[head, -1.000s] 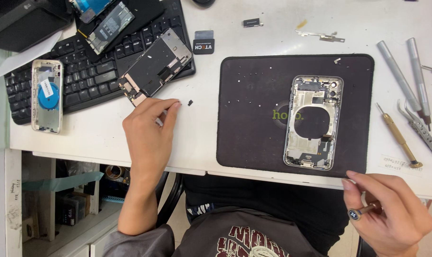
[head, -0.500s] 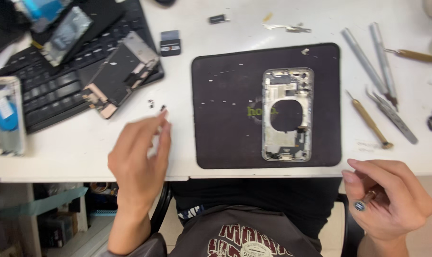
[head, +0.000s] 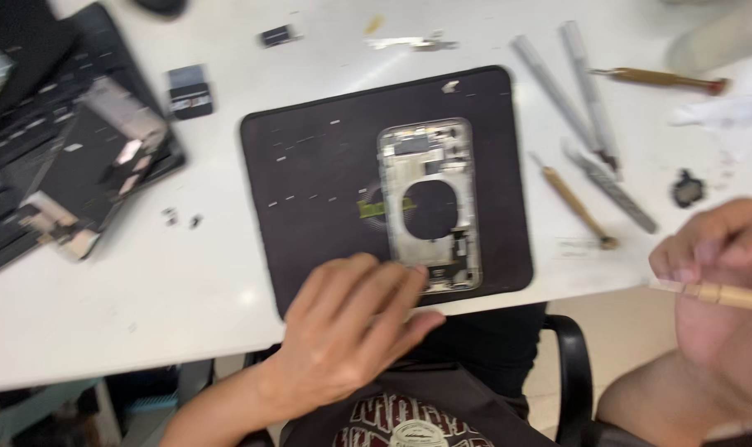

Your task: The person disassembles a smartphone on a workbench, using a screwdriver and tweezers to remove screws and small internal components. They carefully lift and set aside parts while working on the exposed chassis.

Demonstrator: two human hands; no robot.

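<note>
A stripped phone housing lies upright on a black work mat on the white table. My left hand rests on the mat's near edge, fingers loosely spread, its fingertips touching the housing's bottom left corner; nothing shows in it. My right hand is at the right edge, off the table, curled around a thin wooden-handled tool that points left. The picture is blurred by motion.
Left of the mat are small loose screws, a phone screen assembly on a black keyboard, and a small black part. Right of the mat lie metal tweezers, a wooden-handled pick, another wooden-handled tool and white cloth.
My left hand has swung right from beside the screws and screen assembly onto the mat's near edge at the housing. My right hand has risen closer with its tool. The view has shifted.
</note>
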